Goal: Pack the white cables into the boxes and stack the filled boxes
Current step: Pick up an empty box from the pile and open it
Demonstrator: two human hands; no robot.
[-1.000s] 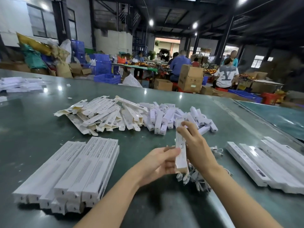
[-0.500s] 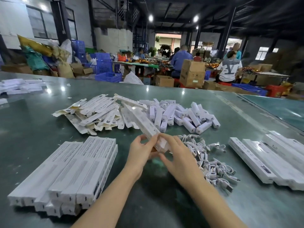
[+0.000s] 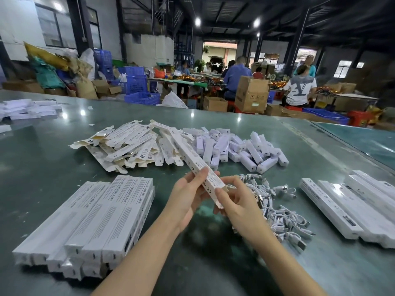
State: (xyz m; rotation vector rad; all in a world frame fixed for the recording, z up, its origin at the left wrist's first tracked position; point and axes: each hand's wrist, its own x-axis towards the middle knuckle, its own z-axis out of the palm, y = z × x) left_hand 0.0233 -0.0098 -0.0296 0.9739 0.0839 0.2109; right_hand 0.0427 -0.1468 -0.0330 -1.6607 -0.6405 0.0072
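At frame centre, two hands hold one long white box (image 3: 193, 165) above the green table (image 3: 42, 167). Left hand (image 3: 188, 197) grips the box near its lower end, fingers curled round it from the left. Right hand (image 3: 233, 201) pinches the lower end, where a flap appears open; the view is too poor to confirm that the cable end seen there enters the box. The box slants from the hands toward the upper left, its far end over the pile of flat unfolded cartons (image 3: 128, 144).

Counts:
- Stacked filled boxes (image 3: 89, 221), lower left: about six across the top layer, at least two layers.
- Long white boxes (image 3: 350, 201), right edge: about five, side by side.
- Small white boxes (image 3: 241, 148), upper centre: roughly thirty, loosely heaped; exact count not possible.
- White cables (image 3: 277, 212), right of the hands: a tangled heap of many, uncountable.
- Further white boxes (image 3: 27, 107), upper left: a low heap.

Edges and room: bare table surface lies between the stack and the left forearm, and along the bottom of the frame. The cable heap sits just beside the right hand and close to the right-edge boxes. A seam in the table (image 3: 310, 135) runs diagonally at upper right.
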